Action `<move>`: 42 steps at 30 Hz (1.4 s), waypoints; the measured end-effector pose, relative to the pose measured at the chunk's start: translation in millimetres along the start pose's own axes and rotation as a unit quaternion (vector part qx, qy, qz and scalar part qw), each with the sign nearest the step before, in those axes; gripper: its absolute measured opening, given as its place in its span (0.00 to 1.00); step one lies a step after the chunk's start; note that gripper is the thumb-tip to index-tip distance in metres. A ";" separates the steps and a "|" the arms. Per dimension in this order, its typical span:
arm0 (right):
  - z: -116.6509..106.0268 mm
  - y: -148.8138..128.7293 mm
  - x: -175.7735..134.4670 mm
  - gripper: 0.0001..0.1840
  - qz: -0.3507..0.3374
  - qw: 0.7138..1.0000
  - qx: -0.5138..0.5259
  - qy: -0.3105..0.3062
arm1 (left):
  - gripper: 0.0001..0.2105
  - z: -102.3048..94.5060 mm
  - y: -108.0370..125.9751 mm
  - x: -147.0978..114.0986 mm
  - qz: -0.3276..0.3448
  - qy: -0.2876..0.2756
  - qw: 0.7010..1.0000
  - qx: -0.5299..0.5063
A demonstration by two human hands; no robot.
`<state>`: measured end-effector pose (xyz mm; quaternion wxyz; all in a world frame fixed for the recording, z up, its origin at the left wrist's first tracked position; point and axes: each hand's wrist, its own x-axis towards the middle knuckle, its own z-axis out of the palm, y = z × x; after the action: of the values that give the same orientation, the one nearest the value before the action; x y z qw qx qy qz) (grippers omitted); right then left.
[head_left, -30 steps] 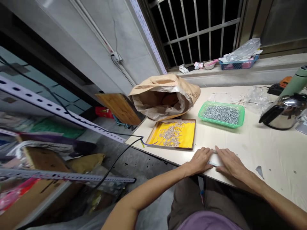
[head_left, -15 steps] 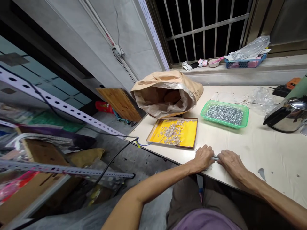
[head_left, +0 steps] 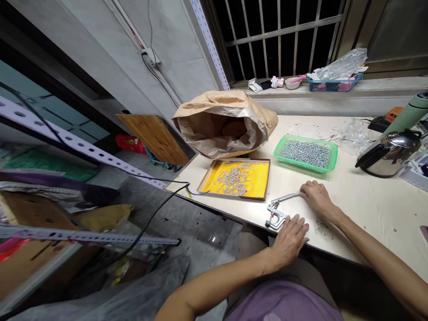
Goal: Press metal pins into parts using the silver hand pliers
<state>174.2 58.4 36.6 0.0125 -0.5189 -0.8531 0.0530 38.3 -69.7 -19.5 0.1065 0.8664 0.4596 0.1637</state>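
Observation:
Silver metal pliers with a C-shaped jaw (head_left: 276, 218) and a small red part lie near the table's front edge. Their handles are spread wide. My right hand (head_left: 317, 197) has its fingers closed on the end of the long upper handle. Over the lower handle rests my left hand (head_left: 290, 240), its fingers bent round it and covering most of that handle. Just behind the jaw, a shallow tray (head_left: 262, 178) with a yellow bottom holds many small metal screw-like pieces (head_left: 236, 178). A green plastic basket (head_left: 331, 166) farther back is filled with similar pieces (head_left: 304, 154).
A large brown paper sack (head_left: 227, 100) lies open-mouthed behind the tray. To the right stand a steel kettle (head_left: 389, 154) and a green flask (head_left: 409, 111). Crumpled clear plastic (head_left: 354, 133) lies near the wall. A black cable (head_left: 157, 209) hangs off the table's left end.
My hands were close together on a grey object at the table edge. They have moved apart, the right one farther back, and the spread pliers now show between them. The view has shifted slightly.

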 end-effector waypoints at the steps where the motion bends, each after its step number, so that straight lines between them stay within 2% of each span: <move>1: -1.5 -8.4 2.0 0.10 -0.008 1.000 -0.009 0.005 | 0.17 -1.5 0.6 1.8 -0.004 -0.004 1.000 -0.006; 3: -2.4 -29.6 4.6 0.10 -0.082 0.997 -0.005 0.004 | 0.17 -3.4 0.8 3.9 -0.006 -0.010 1.000 -0.015; 5: 1.3 -53.2 6.5 0.08 -0.201 0.980 0.014 -0.007 | 0.15 -3.7 0.7 0.2 0.002 -0.012 1.000 -0.021; 7: 9.3 -73.7 9.2 0.06 -0.292 0.956 0.014 -0.019 | 0.13 -4.6 -0.6 -11.4 0.052 -0.004 0.998 -0.030; 10: 21.7 -91.0 14.9 0.08 -0.340 0.940 0.021 -0.025 | 0.11 -15.9 -13.3 -35.6 0.169 0.049 0.983 -0.043; 11: 23.7 -92.6 16.8 0.09 -0.343 0.938 0.042 -0.017 | 0.10 -24.0 -22.2 -41.4 0.183 0.083 0.979 -0.039; 12: 23.8 -92.2 18.8 0.09 -0.342 0.937 0.072 -0.001 | 0.11 -34.4 -33.9 -44.4 0.170 0.120 0.978 -0.027; 13: 21.6 -89.9 20.8 0.10 -0.334 0.936 0.107 0.026 | 0.11 -46.5 -48.1 -43.7 0.126 0.162 0.979 -0.008; 14: 17.1 -85.7 23.4 0.10 -0.319 0.935 0.145 0.062 | 0.12 -59.8 -64.4 -39.5 0.056 0.192 0.980 0.020; 16: 0.9 -72.5 31.2 0.11 -0.267 0.931 0.203 0.145 | 0.12 -85.6 -100.1 -22.1 -0.112 0.185 0.972 0.089; 18: -22.6 -55.4 43.5 0.12 -0.190 0.930 0.215 0.229 | 0.10 -104.4 -134.2 0.6 -0.196 0.125 0.963 0.137; 20: -48.3 -38.6 57.7 0.12 -0.110 0.936 0.174 0.287 | 0.10 -112.4 -161.3 20.4 -0.235 0.037 0.959 0.156; 22: -68.7 -27.1 67.7 0.12 -0.047 0.943 0.107 0.312 | 0.10 -111.3 -179.6 33.0 -0.241 -0.024 0.957 0.159; 24: -76.7 -24.1 67.9 0.14 -0.030 0.951 0.051 0.304 | 0.11 -106.4 -191.1 38.4 -0.227 -0.043 0.961 0.151; 26: -69.2 -28.5 56.6 0.14 -0.061 0.962 0.028 0.265 | 0.11 -103.1 -197.8 39.6 -0.208 -0.035 0.968 0.138; 29: -36.4 -38.2 23.5 0.09 -0.137 0.974 0.051 0.173 | 0.11 -105.1 -197.7 38.3 -0.202 0.003 0.974 0.105; 32: -2.3 -41.3 -16.4 0.06 -0.158 0.980 0.075 0.098 | 0.08 -108.4 -179.9 32.1 -0.246 0.039 0.968 -0.022; 34: 10.8 -41.1 -39.3 0.09 -0.139 0.986 0.074 0.047 | 0.07 -106.1 -159.2 24.1 -0.303 0.018 0.939 -0.164; 37: 17.6 -40.9 -59.5 0.08 -0.100 0.992 0.070 -0.017 | 0.10 -94.3 -125.4 9.0 -0.380 -0.061 0.857 -0.343; 39: 18.6 -41.0 -63.5 0.06 -0.082 0.993 0.072 -0.038 | 0.12 -83.9 -108.2 0.5 -0.415 -0.091 0.814 -0.395; 42: 19.3 -42.0 -63.3 0.08 -0.075 0.993 0.077 -0.045 | 0.12 -71.4 -95.3 -5.2 -0.458 -0.100 0.788 -0.399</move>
<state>164.8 -18.4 23.9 0.0178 -0.4482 -0.8827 0.1403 -64.2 -18.7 13.6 0.5506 0.4460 0.6832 0.1767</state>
